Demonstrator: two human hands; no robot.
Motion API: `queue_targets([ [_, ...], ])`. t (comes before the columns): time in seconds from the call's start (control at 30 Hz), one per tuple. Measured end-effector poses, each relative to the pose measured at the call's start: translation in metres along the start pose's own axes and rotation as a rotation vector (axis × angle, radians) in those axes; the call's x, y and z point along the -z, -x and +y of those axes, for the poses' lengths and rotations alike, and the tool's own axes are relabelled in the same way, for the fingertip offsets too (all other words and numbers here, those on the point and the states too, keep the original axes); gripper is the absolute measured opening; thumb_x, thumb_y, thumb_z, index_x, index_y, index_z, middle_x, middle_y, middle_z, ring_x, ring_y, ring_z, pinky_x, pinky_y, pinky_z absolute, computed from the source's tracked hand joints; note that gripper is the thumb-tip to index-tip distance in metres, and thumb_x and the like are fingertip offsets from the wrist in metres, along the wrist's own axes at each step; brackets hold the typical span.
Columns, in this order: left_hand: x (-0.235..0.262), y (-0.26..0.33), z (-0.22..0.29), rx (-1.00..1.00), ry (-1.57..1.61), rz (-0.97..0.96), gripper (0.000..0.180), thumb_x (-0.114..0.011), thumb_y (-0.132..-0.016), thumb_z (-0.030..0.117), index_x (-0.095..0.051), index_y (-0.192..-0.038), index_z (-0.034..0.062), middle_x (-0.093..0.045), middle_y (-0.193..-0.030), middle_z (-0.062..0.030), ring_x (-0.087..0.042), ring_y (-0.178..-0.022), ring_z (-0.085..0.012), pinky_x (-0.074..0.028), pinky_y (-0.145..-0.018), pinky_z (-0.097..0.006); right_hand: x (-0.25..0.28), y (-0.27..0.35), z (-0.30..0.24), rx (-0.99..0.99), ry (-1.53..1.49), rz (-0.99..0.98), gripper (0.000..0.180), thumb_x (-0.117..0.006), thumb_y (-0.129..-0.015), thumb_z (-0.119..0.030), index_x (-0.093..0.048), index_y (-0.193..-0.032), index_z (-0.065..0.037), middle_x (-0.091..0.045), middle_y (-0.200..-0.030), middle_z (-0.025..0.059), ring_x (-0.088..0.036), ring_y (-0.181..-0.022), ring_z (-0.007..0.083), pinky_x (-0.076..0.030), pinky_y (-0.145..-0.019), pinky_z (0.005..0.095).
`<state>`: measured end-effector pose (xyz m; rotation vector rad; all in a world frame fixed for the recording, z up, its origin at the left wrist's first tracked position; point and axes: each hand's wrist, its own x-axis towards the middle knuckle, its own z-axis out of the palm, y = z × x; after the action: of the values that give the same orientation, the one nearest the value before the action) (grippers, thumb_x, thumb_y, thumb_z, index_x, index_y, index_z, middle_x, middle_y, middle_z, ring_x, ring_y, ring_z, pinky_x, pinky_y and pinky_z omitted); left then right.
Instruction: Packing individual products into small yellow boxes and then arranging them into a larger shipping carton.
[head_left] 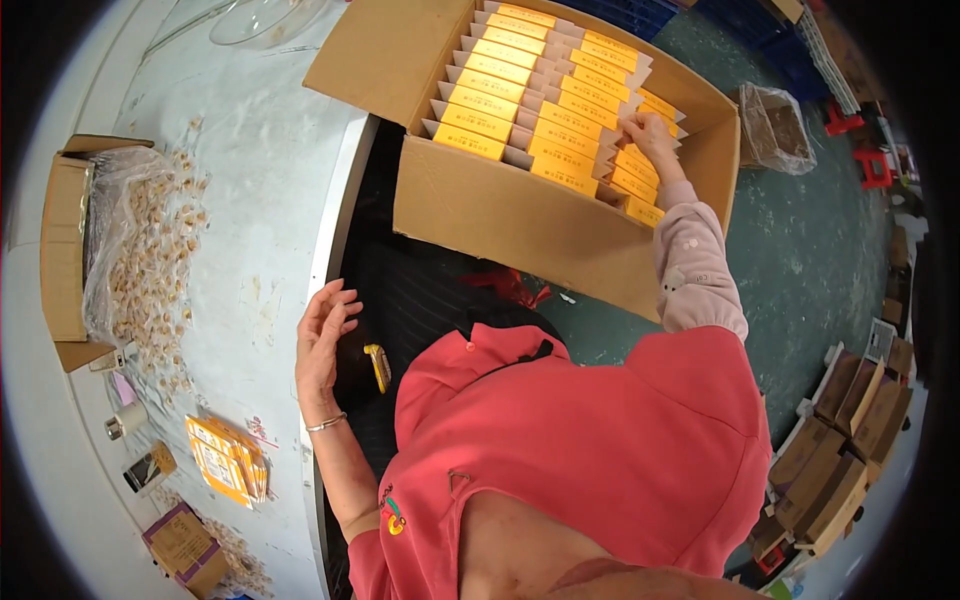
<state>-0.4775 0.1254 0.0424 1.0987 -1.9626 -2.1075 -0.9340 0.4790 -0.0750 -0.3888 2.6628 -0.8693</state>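
Observation:
A large cardboard box (520, 225) stands open ahead of me, holding rows of small yellow cartons (487, 82) whose pale end flaps stick up. My right hand (652, 138) reaches into its right-hand row, fingers closed at the top edge of a yellow carton (640, 165). The hand covers part of that carton, and its fingertips are partly hidden. By the edge of the white table, my left hand (325, 325) hovers with its fingers apart and nothing in them.
On the white table (250, 200) lie a stack of flat yellow-and-white cartons (228, 460) and many small wrapped pieces (155, 250) spilling from a plastic-lined box (65, 250). A bag-lined carton (775, 128) and red stools (873, 168) stand on the green floor.

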Motion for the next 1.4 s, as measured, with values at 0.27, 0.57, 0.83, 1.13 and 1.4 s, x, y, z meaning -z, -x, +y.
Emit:
queue_targets([
  [0.27,0.04,0.033,-0.004,-0.043,0.102,0.141,0.041,-0.054,-0.092,0.023,-0.046,-0.127,0.004,-0.058,-0.113,-0.0104,-0.059,-0.101,-0.0187,-0.047,-0.082,-0.029,0.063,-0.018,-0.06,0.251,0.036,0.575,0.024,-0.057,-0.085,-0.027,-0.068,-0.094,-0.007,-0.067,-0.088,0.0127,-0.064,-0.082,0.0256,-0.049,-0.07,0.0341],
  [0.57,0.055,0.049,-0.01,-0.102,0.216,0.225,0.044,-0.054,-0.093,0.027,-0.043,-0.129,0.0038,-0.057,-0.114,-0.0106,-0.058,-0.101,-0.0201,-0.048,-0.08,-0.03,-0.049,-0.1,-0.088,0.862,0.851,0.434,0.012,-0.056,-0.077,-0.013,-0.066,-0.077,-0.007,-0.058,-0.091,0.0084,-0.056,-0.092,0.0262,-0.043,-0.081,0.0384],
  [0.83,0.047,0.037,0.0,-0.077,0.207,0.24,0.044,-0.054,-0.093,0.026,-0.043,-0.129,0.0037,-0.058,-0.113,-0.0105,-0.059,-0.101,-0.0202,-0.048,-0.082,-0.031,-0.054,-0.096,-0.078,0.675,0.938,0.369,0.012,-0.054,-0.077,-0.009,-0.063,-0.083,-0.005,-0.051,-0.099,0.0095,-0.05,-0.099,0.0262,-0.039,-0.083,0.0398],
  [1.13,0.054,0.049,-0.008,-0.093,0.236,0.232,0.044,-0.054,-0.092,0.025,-0.043,-0.129,0.0039,-0.058,-0.113,-0.0104,-0.059,-0.101,-0.0201,-0.048,-0.082,-0.031,-0.035,-0.095,-0.087,0.257,0.16,0.378,0.028,-0.051,-0.086,-0.024,-0.062,-0.103,-0.005,-0.054,-0.113,0.0208,-0.051,-0.107,0.0362,-0.04,-0.09,0.0411],
  [1.4,0.073,0.054,-0.008,-0.116,0.282,0.297,0.048,-0.056,-0.091,0.026,-0.041,-0.13,0.0045,-0.057,-0.116,-0.0114,-0.058,-0.103,-0.0228,-0.049,-0.082,-0.032,0.053,-0.104,0.056,-0.214,-0.212,0.52,0.027,-0.056,-0.085,-0.029,-0.067,-0.09,-0.005,-0.065,-0.073,0.0068,-0.063,-0.067,0.0167,-0.048,-0.065,0.0285],
])
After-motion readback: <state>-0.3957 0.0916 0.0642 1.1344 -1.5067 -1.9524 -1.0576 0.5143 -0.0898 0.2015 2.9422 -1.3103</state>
